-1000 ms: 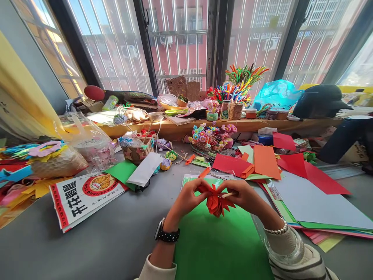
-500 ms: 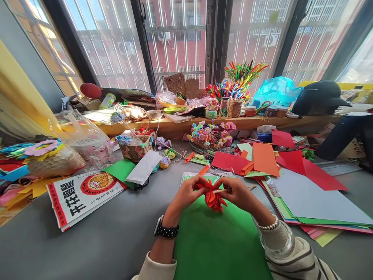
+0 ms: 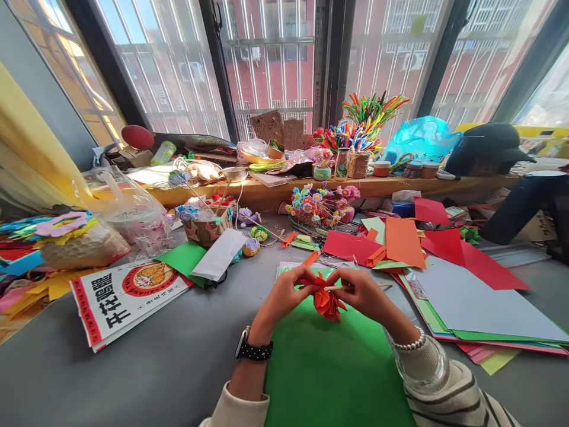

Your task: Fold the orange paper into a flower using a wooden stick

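Between my two hands is an orange-red paper flower [image 3: 328, 304], its layered petals hanging down over a green sheet [image 3: 338, 367]. My left hand [image 3: 287, 295] pinches the flower's upper left edge between thumb and fingers. A thin wooden stick [image 3: 338, 288] is held in my right hand [image 3: 365, 295], its tip against the petals and its other end poking out to the right past the hand. The fingers of both hands are closed, and part of the flower is hidden behind them. Just above my left hand, an orange paper strip [image 3: 312, 258] sticks up.
Stacked coloured paper [image 3: 493, 308] lies to the right, with red and orange sheets [image 3: 403, 242] behind it. On the left are a printed paper bag [image 3: 133, 299] and a white slip [image 3: 220, 255]. Small crafted flowers [image 3: 306, 204] stand at the back below a cluttered sill [image 3: 267, 188].
The paper flower has turned and shifted very slightly in my fingers. The stick lies a little flatter, close to level. Both hands keep their grip in nearly the same place.
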Motion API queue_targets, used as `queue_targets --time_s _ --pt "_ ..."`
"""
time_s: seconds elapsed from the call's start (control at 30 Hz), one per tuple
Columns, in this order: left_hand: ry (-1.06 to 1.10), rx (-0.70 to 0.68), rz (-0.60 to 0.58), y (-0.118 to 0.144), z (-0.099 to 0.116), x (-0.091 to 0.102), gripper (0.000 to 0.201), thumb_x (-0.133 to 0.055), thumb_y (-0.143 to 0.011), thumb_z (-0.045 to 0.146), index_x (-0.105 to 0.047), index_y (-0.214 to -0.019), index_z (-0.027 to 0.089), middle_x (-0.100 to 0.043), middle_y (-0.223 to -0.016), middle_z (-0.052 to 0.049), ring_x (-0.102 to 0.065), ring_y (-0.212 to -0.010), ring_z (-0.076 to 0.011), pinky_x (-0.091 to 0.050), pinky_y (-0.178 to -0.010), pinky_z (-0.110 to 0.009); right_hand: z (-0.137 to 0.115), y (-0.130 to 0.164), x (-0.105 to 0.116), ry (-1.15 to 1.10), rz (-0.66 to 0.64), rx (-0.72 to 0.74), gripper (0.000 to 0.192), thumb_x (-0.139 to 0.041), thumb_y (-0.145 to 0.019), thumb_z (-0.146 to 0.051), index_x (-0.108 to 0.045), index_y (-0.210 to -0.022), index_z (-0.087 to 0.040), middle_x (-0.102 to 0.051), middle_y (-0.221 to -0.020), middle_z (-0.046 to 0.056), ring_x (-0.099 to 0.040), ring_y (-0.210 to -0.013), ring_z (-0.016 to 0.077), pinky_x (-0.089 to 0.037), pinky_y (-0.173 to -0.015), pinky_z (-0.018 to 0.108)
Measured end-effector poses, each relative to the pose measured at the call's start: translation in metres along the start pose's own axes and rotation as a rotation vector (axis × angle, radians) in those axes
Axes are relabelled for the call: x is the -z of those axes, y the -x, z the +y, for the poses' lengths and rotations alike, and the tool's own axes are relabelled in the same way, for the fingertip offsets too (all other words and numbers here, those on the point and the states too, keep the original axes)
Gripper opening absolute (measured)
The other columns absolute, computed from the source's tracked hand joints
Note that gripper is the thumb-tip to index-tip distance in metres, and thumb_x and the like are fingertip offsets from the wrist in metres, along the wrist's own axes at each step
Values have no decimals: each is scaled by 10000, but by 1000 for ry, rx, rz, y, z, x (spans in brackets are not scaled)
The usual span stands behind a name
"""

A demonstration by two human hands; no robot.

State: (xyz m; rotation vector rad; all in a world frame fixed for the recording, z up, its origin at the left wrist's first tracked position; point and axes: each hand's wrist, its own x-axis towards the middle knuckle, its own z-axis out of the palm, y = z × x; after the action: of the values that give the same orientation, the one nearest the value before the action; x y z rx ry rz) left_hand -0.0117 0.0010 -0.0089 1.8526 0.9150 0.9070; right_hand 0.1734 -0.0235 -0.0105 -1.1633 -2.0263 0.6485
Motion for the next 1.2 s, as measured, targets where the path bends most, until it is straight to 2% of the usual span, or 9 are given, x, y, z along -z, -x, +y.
queue_targets --time_s 0.17,0.47,0.83,1.07,1.2 --pt "29 -19 -39 0 2 -2 80 -581 -709 221 -579 -738 147 -634 -751 -23 -592 -729 -142 -468 -692 -253 -3 1 4 -18 -21 -7 151 -560 -749 -286 -608 -767 -144 -478 -559 -35 -311 -465 57 -242 -420 182" --pt "71 2 -74 1 2 -2 84 -595 -695 184 -595 -768 143 -639 -781 -29 -597 -762 -150 -468 -714 -256 -3 1 3 15 -20 -5 176 -540 -761 -299 -596 -733 -134 -399 -497 -53 -276 -441 57 -202 -403 189" --pt "-21 -54 -50 1 1 -3 54 -554 -710 184 -576 -736 142 -620 -731 -25 -585 -693 -138 -473 -663 -254 -2 1 -2 196 19 106 115 -505 -780 -230 -583 -732 -160 -507 -579 -27 -351 -482 71 -263 -455 192" --pt "-128 -96 -18 1 2 -7 44 -540 -719 175 -575 -735 154 -623 -721 -24 -583 -690 -137 -465 -660 -247 -1 0 0 122 -22 18 107 -511 -778 -244 -571 -768 -156 -491 -536 -42 -342 -448 64 -245 -424 185" --pt "-180 -116 9 1 2 -8 42 -534 -726 175 -572 -718 157 -622 -713 -21 -575 -683 -136 -451 -650 -242 -1 0 0 161 5 36 146 -500 -793 -283 -563 -741 -162 -478 -525 -41 -346 -458 70 -248 -434 188"
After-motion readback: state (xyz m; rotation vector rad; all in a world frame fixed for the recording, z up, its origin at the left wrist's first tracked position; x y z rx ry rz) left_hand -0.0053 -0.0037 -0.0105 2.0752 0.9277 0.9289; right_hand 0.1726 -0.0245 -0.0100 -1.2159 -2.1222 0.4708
